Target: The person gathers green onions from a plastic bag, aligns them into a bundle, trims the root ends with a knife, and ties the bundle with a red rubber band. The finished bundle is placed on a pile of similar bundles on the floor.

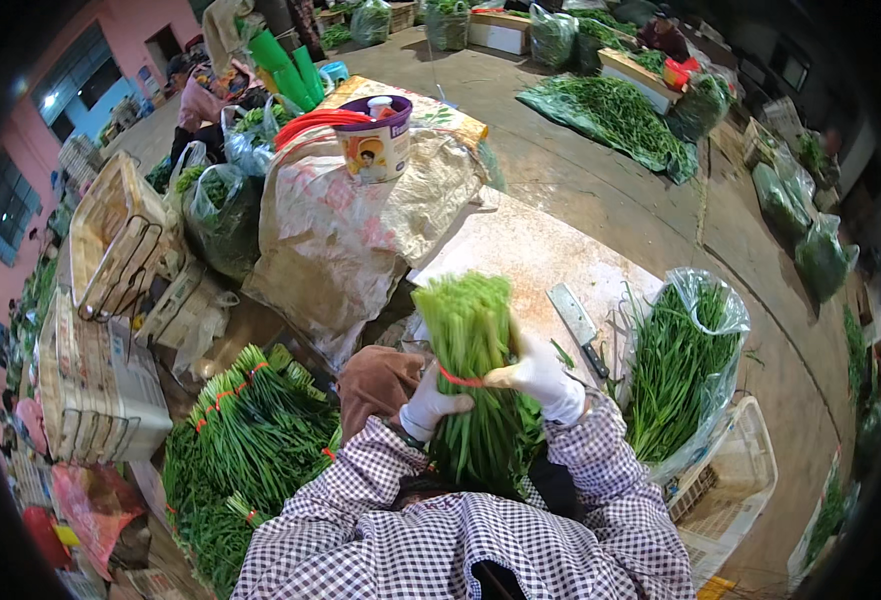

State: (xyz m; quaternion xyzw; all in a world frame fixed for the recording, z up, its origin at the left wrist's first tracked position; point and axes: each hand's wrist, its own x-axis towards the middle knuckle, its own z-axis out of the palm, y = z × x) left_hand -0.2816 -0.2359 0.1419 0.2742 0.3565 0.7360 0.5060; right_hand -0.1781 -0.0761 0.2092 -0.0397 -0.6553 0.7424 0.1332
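Between my hands, above my lap, stands a thick bundle of green leafy stalks [470, 330], its pale cut ends up, with a red band around it. My left hand [429, 405], in a white glove, grips its left side just below the band. On the right side, my gloved right hand [534, 375] holds it at the band. A cleaver [573, 315] with a black handle lies on the white board [530, 247] beyond my right hand. Loose green stalks [680, 367] fill a clear plastic bag at the right. Banded bundles [260, 427] are piled at my left.
A purple-rimmed bucket [374, 150] and red strips [320, 124] rest on the cloth-covered part of the table. Plastic crates [102, 390] are stacked at the left; another crate [748, 480] is at the right. A person [663, 36] sits at the far right, another [200, 105] at the upper left.
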